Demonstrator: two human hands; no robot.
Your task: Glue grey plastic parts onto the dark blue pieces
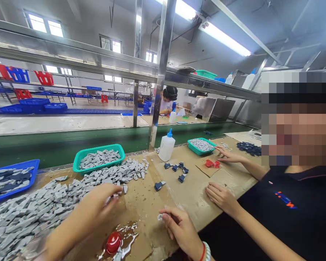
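L hand [101,201] is over the R edge of a big heap of grey pcs [51,203], fingers curled; 1 or 2 pcs show by its fingertips, but can't tell whether it grips any. R hand [183,228] pinches a small pale pc [160,216] betw. thumb & index finger, just above the brown work surface [190,194]. R wrist has 1 red band & 1 pale beaded bracelet.

Near the front edge, betw. the 2 hands, a shiny red dome-shaped item [114,243] sits in a wet, glossy patch. Approx. 6 dark pcs [181,178] lie loose beyond the R hand, 1 of them nearer w/ a pale tip. A white bottle w/ blue cap [166,148] stands upright behind them. Green basket [76,162] of grey pcs is behind the heap; blue tray [35,169] w/ grey & dark pcs is far L.

At R, a co-worker's 2 hands [224,199] are at the same surface, 1 near small red dishes [212,164].
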